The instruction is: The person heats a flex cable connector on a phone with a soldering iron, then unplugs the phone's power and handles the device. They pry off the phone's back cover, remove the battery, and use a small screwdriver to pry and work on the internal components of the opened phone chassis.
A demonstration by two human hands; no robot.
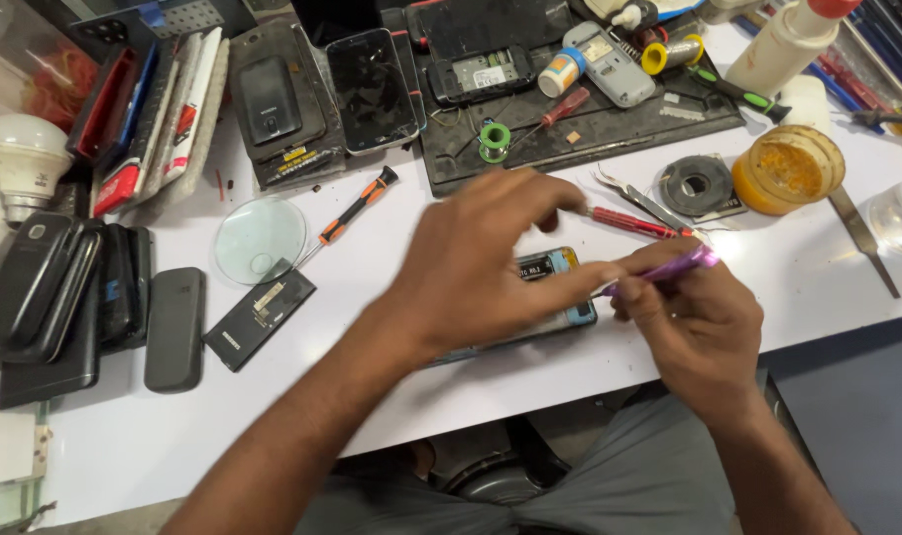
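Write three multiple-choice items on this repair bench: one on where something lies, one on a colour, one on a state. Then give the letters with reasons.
1. Where does the round glass lens lie?
A. left of the opened phone
B. on the black mat
C. under the bulb

2. What colour is the tool in the right hand?
A. green
B. purple
C. white

3. How is the opened phone on the white table?
A. standing upright
B. flat, insides showing
C. held up by the left hand

Answers: 1 A, it sits on the table to the left; 2 B, its shaft shows purple; 3 B, it lies flat beneath the hands.
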